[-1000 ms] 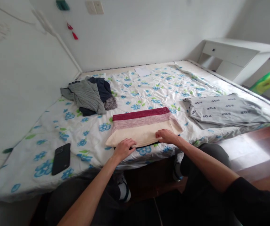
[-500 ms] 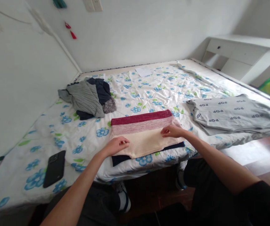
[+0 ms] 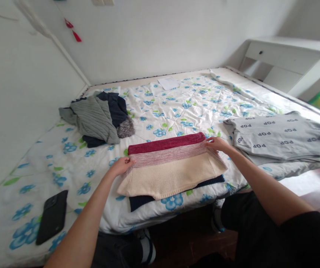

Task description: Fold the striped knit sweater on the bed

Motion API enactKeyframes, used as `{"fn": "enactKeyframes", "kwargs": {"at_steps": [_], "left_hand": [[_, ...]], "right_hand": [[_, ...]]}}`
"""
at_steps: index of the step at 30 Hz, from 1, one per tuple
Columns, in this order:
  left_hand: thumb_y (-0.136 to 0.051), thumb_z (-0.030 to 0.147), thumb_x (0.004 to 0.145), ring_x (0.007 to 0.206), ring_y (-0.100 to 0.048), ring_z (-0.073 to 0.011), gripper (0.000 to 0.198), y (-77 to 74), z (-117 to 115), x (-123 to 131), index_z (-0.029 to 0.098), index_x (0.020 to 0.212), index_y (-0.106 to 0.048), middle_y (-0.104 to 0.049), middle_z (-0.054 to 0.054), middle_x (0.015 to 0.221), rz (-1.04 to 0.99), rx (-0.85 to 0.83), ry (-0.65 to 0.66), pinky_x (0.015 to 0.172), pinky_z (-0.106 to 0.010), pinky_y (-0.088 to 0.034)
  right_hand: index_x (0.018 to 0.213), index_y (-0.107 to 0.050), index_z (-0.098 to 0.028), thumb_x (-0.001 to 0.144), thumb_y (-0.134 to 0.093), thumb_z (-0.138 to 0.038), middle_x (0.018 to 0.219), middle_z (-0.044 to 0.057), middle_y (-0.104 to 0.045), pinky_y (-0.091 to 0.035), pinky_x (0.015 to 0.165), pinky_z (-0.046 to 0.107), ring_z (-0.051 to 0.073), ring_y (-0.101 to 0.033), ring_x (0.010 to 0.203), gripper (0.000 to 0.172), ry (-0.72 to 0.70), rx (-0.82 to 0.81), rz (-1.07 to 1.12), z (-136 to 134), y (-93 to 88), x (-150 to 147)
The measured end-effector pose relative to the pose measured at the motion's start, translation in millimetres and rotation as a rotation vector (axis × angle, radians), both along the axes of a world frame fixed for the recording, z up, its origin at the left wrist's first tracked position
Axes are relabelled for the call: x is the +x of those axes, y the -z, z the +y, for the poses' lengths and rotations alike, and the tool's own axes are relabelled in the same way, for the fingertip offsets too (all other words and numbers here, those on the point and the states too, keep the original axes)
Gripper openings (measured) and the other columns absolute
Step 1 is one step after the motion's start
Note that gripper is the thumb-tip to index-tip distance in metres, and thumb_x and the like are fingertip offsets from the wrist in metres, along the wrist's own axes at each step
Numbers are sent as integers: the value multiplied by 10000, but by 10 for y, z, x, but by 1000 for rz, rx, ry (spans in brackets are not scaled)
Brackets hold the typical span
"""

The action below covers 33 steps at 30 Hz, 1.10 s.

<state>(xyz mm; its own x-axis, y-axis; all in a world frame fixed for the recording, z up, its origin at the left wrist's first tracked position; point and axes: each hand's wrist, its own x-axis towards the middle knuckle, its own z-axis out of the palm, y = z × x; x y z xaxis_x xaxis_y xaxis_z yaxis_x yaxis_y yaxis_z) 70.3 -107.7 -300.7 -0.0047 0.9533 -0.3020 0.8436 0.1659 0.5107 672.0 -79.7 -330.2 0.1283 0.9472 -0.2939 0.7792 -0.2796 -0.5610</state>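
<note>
A folded knit garment (image 3: 171, 175) in cream, pink and dark red bands lies flat on the bed, on top of a dark navy garment (image 3: 141, 203) whose edge shows below it. My left hand (image 3: 120, 166) holds the left edge of the knit at the pink band. My right hand (image 3: 215, 144) pinches its upper right corner, where the pink band ends. The knit's far red band lies between my hands, untouched.
The flowered white quilt (image 3: 160, 111) covers the bed. A heap of grey and navy clothes (image 3: 92, 119) lies left, a grey "POP" shirt (image 3: 282, 136) right, a black phone (image 3: 51, 217) near the front edge, and white paper (image 3: 168, 83) far back.
Both hands have moved up from the cream part of the knit to its pink band and now hold its side edges. The knit has shifted slightly, and more of the navy garment shows.
</note>
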Motion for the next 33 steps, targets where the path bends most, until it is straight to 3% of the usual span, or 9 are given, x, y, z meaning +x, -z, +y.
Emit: {"fn": "enactKeyframes", "kwargs": {"at_steps": [4,10,15,17,20,23,25,29,33], "left_hand": [[-724,698,803,720,-677,-270,505,-4,84,67,276,582,-555,-660,-35,621,140,6,-30,643,-312,-397],[-791,586,758,820,-761,-301,347,-34,127,1,263,696,-682,-798,-59,750,146,77,-99,663,-300,-438],[-819,621,739,800,-784,-322,365,-33,153,-80,273,845,-783,-778,-29,690,89,53,-164,650,-310,-483],[-830,608,740,807,-791,-325,367,-1,150,-77,272,881,-784,-781,-30,700,79,49,-155,665,-316,-506],[-860,542,736,911,-816,-337,389,65,143,-64,253,979,-768,-843,-59,853,74,55,-168,751,-329,-567],[-912,467,695,1008,-828,-339,531,128,170,-61,220,1138,-756,-881,-96,1032,20,77,-205,856,-350,-608],[-930,477,680,1016,-829,-331,577,164,216,-52,203,1158,-759,-887,-103,1061,-94,78,-233,889,-356,-621],[-904,613,681,973,-808,-303,531,207,335,-6,192,983,-789,-879,-91,978,-284,97,-323,856,-333,-609],[-886,686,705,948,-785,-293,516,181,431,14,209,883,-802,-855,-69,879,-220,141,-343,783,-303,-563]], "right_hand": [[1408,-788,-138,993,-813,-602,987,106,-847,-551,662,256,213,-758,785,623,93,-53,-6,59,31,-94],[940,-854,-182,987,-767,-545,637,18,-672,-469,574,252,183,-645,625,376,24,-136,-11,111,72,-101],[1087,-881,-198,983,-764,-474,795,26,-778,-512,660,250,202,-724,766,317,104,4,5,154,30,-100],[1170,-883,-196,984,-777,-470,881,54,-821,-543,727,267,235,-767,849,347,96,-28,-60,143,30,-112],[1308,-857,-178,974,-813,-460,1087,117,-864,-578,853,308,304,-808,1027,439,33,-93,-166,110,50,-155],[1525,-741,-154,957,-834,-394,1356,178,-828,-570,1010,336,348,-776,1252,624,-8,17,-219,110,67,-227],[1568,-696,-132,979,-811,-399,1415,204,-804,-561,1046,350,363,-753,1312,657,-4,56,-202,142,71,-284],[1401,-792,-127,1053,-735,-503,1318,187,-838,-580,999,348,347,-776,1231,516,57,35,-43,260,83,-358],[1310,-842,-159,1064,-746,-499,1179,133,-861,-599,874,303,267,-800,1028,431,168,11,186,375,114,-341]]}}
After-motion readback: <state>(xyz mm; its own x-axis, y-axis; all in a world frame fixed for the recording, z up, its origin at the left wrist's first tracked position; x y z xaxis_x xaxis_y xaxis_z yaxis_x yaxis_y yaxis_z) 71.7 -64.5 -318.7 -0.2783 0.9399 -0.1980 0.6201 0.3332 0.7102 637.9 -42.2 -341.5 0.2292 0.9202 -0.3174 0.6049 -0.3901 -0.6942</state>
